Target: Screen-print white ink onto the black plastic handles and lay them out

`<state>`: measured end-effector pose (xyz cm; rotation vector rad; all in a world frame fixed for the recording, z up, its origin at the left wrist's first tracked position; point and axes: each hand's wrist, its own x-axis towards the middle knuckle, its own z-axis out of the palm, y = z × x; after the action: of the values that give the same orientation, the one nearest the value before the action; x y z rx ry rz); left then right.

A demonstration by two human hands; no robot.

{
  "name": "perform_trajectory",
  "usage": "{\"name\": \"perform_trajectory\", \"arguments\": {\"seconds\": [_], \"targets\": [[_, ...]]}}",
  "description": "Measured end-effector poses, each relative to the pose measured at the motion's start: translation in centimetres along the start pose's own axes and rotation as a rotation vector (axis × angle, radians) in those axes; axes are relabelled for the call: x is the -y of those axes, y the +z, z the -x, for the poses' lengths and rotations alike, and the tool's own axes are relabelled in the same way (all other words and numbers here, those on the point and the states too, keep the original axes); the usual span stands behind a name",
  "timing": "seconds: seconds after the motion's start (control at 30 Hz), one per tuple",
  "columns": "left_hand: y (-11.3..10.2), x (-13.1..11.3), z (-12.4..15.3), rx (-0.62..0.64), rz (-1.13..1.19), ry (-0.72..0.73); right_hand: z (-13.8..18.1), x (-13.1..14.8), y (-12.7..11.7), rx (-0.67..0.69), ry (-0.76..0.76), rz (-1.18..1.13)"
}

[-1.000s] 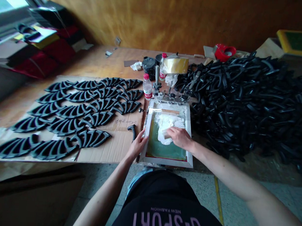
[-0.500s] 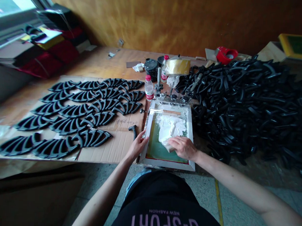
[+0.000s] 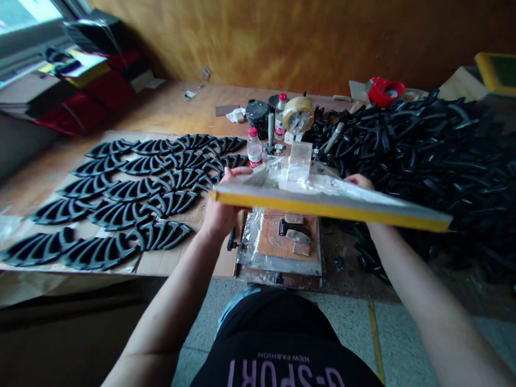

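Head view: both hands held a yellow-edged screen frame (image 3: 330, 207) lifted off the bench, near edge raised toward the camera, hinged end at 12 o'clock by the clamp hardware. Left hand (image 3: 221, 206) was closed around the frame's left end, fingers curled over the top edge. Right hand (image 3: 361, 182) was at the frame's right side, fingers showing above the edge; most of it was hidden behind the frame, grip appeared closed on it. Crinkled clear film (image 3: 304, 177) lay over the frame's upper face.

Under the frame, at 6 o'clock from it, sat the print base (image 3: 280, 262): metal plate with a brown board on it. One black plastic part (image 3: 296, 228) sat on that board, touching it, with a pale patch on it. Couldn't tell detail of the patch.

At 9 o'clock from the base: cardboard sheet (image 3: 195, 259) on the wooden table (image 3: 159, 106), carrying rows of black fan-shaped parts (image 3: 124, 210) laid flat, side by side, some overlapping at the tips.

At 3 o'clock: big loose heap of black parts (image 3: 434, 161), just beside the base and running well out to the right.

At 12 o'clock, behind the hinge: small clear bottle with red cap (image 3: 254, 148), second red-capped bottle (image 3: 280, 114), black tub (image 3: 257, 112), roll of yellowish tape (image 3: 298, 113). All close together. Red tape dispenser (image 3: 384, 92) farther back at 1 o'clock.

Person's black shirt (image 3: 284, 366) filled the bottom centre.
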<state>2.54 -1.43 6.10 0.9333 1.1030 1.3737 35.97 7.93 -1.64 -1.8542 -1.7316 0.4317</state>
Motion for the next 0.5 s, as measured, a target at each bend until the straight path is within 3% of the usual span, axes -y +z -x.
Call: {"name": "perform_trajectory", "arguments": {"seconds": [0.1,0.2,0.27,0.37,0.43,0.5], "targets": [[1.6,-0.9,-2.1,-0.021,0.063,0.053,4.8,-0.9,3.9,0.291,-0.127,0.092],[2.3,1.3,-1.0,-0.122,0.115,0.065,9.3,0.8,7.5,0.388,-0.303,0.310],[2.7,4.5,1.5,-0.118,0.109,-0.093,11.3,2.7,8.5,0.396,-0.268,0.392],[3.3,9.8,6.4,0.131,0.043,-0.601,13.9,5.7,8.7,0.349,-0.230,0.336],[3.3,12.3,8.5,0.147,0.097,-0.708,15.1,7.4,8.2,0.333,-0.401,0.236],[1.9,13.3,9.0,0.073,0.117,-0.692,14.9,7.8,6.9,0.366,-0.616,0.141]]}}
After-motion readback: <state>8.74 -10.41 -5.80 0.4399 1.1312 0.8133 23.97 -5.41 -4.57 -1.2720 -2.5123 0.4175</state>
